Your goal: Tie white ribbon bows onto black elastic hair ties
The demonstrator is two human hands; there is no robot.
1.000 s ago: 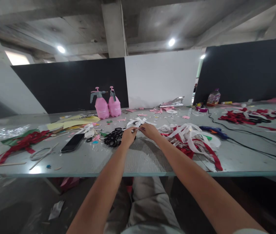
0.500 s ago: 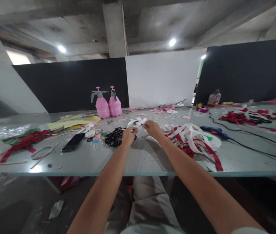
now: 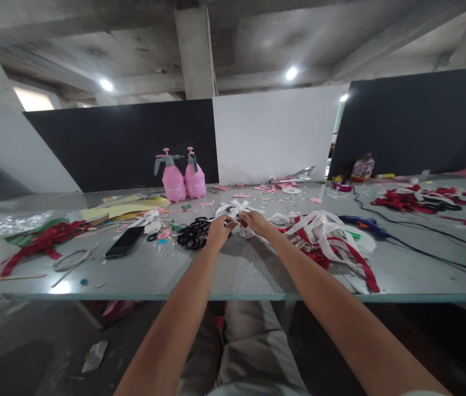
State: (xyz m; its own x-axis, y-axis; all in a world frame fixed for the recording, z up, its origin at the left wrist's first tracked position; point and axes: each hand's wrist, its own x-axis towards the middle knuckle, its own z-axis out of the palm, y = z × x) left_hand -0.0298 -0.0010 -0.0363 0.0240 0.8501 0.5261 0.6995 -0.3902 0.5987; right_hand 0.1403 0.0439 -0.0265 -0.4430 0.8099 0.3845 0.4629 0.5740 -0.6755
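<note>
The left hand and the right hand are meeting over the middle of the table, fingers drawn narrow, and both are pinching a small white ribbon between them. Exactly how each fingertip is gripping it, I cannot tell. Just beyond the hands, on the far side, white bows are lying in a cluster. Black elastic bands are sitting in a heap just left of the left hand, and farther left a dark phone is lying flat. To the right of the right hand, red and white ribbons are spreading in a tangled pile, with a blue glue gun resting just beside it. Two pink spray bottles are standing upright at the far left of the hands
</note>
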